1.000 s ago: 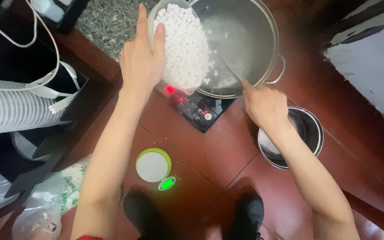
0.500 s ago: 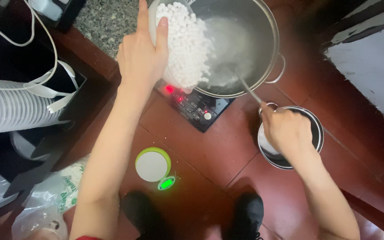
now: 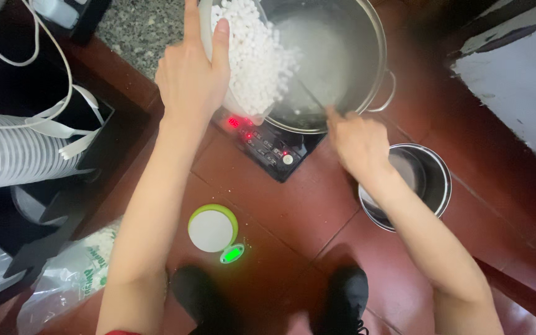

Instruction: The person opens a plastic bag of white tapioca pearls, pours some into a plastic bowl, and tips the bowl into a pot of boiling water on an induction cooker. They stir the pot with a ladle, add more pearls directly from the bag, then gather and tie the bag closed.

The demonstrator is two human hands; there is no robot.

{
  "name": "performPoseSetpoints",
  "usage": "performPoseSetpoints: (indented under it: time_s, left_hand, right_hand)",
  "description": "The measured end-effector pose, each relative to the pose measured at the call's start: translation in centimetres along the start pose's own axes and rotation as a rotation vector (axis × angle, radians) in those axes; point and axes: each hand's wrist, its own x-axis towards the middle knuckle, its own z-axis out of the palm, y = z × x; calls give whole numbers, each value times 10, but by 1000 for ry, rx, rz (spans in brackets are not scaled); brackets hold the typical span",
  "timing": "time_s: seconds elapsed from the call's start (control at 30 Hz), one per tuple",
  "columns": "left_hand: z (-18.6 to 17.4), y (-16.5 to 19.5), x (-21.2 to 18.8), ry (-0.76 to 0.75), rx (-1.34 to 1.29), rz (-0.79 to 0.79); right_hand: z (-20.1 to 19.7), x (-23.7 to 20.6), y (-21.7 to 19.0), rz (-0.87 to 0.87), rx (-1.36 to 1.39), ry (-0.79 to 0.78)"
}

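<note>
Now the left hand (image 3: 188,77) grips a tilted tub (image 3: 243,105) of white balls (image 3: 252,53) over the pot (image 3: 367,37) on the cooker (image 3: 268,142), right hand (image 3: 358,142) clasping a thin utensil (image 3: 308,96) inside; tip too steeply and balls could splash hot water.

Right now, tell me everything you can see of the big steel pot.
The big steel pot is round, shiny metal, with a loop handle on its right side. It stands upright on a black induction cooker on the red floor, holding cloudy liquid. White pellets hang over its left rim from a tilted container; a thin utensil in the right hand reaches in.
</note>
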Motion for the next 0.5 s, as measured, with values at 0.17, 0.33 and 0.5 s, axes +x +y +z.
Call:
performPoseSetpoints:
  time_s: [0.17, 0.33, 0.5]
  left_hand:
    - [0, 1, 4, 30, 3, 6]
    - [-1, 1, 4, 69, 25, 31]
    - [-2, 6, 3, 53, 34, 29]
  right_hand:
    - [-6, 1, 21, 27, -135, -59]
    - [-35, -33, 37, 30, -212, -114]
    - [-45, -49, 26, -21, -163, -200]
